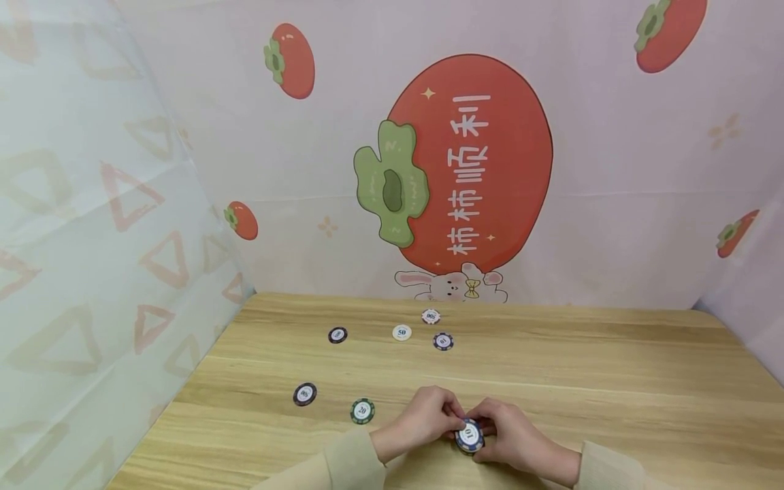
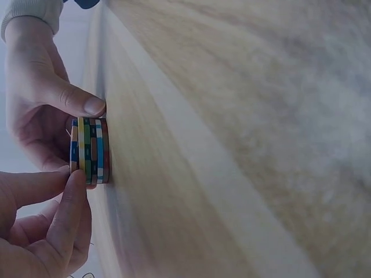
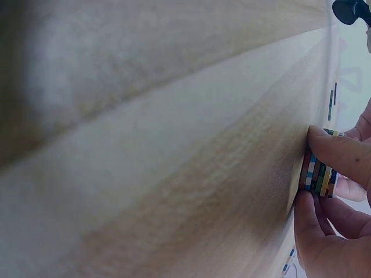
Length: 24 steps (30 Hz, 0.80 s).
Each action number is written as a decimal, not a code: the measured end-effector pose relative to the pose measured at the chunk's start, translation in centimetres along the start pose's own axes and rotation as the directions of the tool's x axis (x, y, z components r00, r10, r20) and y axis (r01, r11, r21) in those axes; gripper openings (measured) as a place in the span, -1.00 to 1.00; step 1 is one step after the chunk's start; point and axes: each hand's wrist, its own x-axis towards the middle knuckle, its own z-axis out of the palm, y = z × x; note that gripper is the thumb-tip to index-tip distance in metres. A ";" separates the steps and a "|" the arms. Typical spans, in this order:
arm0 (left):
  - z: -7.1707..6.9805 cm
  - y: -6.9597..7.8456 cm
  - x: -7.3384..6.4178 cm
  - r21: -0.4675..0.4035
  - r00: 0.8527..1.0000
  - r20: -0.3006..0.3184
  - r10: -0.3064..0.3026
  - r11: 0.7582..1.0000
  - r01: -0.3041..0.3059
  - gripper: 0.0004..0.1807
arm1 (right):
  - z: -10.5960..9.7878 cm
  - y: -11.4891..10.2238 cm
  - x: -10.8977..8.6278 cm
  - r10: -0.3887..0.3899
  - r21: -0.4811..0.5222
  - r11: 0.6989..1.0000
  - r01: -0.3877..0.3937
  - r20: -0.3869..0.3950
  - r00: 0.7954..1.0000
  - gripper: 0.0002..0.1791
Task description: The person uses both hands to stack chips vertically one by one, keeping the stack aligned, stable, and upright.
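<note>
A short stack of poker chips [image 1: 469,435] stands on the table near its front, with a blue chip marked 10 on top. My left hand [image 1: 427,416] pinches the edge of the top of the stack between thumb and finger. From the other side, my right hand [image 1: 516,439] grips the stack with thumb and fingers at its rim. In the left wrist view the stack [image 2: 91,150] shows blue, yellow, green and red edges in layers. The right wrist view shows the same stack [image 3: 317,171] between fingertips.
Loose chips lie flat to the left and farther back: a green 20 chip [image 1: 363,411], a dark chip [image 1: 305,394], another dark chip [image 1: 337,335], a white 50 chip [image 1: 401,332], a 500 chip [image 1: 431,316] and a blue chip [image 1: 444,341]. Printed cloth hangs behind the wooden table [image 1: 612,367].
</note>
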 end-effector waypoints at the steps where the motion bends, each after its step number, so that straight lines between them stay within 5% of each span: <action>1: 0.0 0.0 0.0 0.002 1.000 0.000 -0.001 1.000 0.001 -0.94 | 0.0 0.0 0.0 0.001 0.000 1.000 -0.001 0.001 1.000 -0.52; 18: -0.3 -0.3 0.3 0.035 1.000 0.013 0.008 0.999 -0.009 -0.92 | -0.1 -0.1 0.0 0.011 0.023 1.000 -0.011 0.008 1.000 -0.53; 21: -1.1 0.0 0.5 0.134 0.996 0.065 0.053 0.989 -0.061 -0.93 | -0.1 -0.2 0.0 0.012 0.020 1.000 -0.012 0.003 1.000 -0.53; 24: -2.1 0.4 0.7 0.325 0.979 0.147 0.143 0.927 -0.184 -0.95 | -0.1 -0.2 0.0 0.017 0.031 0.999 -0.017 0.006 1.000 -0.54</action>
